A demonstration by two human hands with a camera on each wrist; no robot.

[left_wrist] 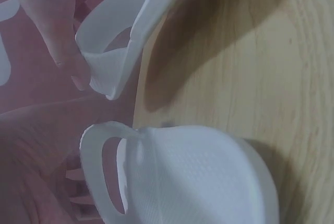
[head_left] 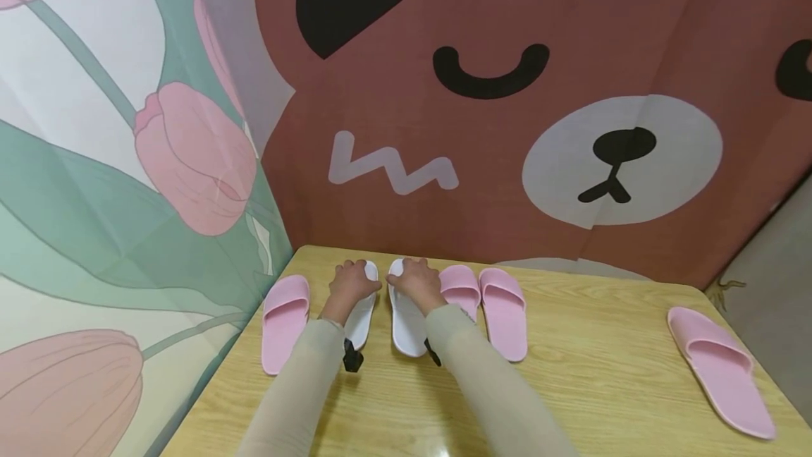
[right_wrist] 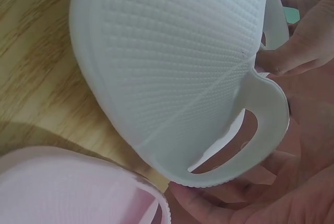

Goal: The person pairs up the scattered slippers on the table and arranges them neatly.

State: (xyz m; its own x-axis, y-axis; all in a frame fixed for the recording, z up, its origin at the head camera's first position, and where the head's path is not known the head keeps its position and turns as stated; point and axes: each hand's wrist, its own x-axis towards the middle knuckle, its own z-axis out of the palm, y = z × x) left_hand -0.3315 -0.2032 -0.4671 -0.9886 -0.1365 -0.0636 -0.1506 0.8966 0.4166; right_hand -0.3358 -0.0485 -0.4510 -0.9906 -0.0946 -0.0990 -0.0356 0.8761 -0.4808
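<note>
I see left hand (head_left: pixel 351 285) curled round toe of left white slipper (head_left: pixel 360 324), right hand (head_left: pixel 419 282) gripping right white slipper (head_left: pixel 407 326); both on wooden table (head_left: pixel 590 351), between leftmost pink slipper (head_left: pixel 279 337) and pink pair (head_left: pixel 505 319). Rightward drift could knock pair askew, I judge.

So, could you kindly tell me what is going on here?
A person's left hand grips one white slipper near its toe end, and the right hand grips the other white slipper likewise. The two are side by side with a gap between them, at the far side of a wooden table. One pink slipper lies to their left, a pink pair to their right, and a lone pink slipper near the table's right edge.
</note>
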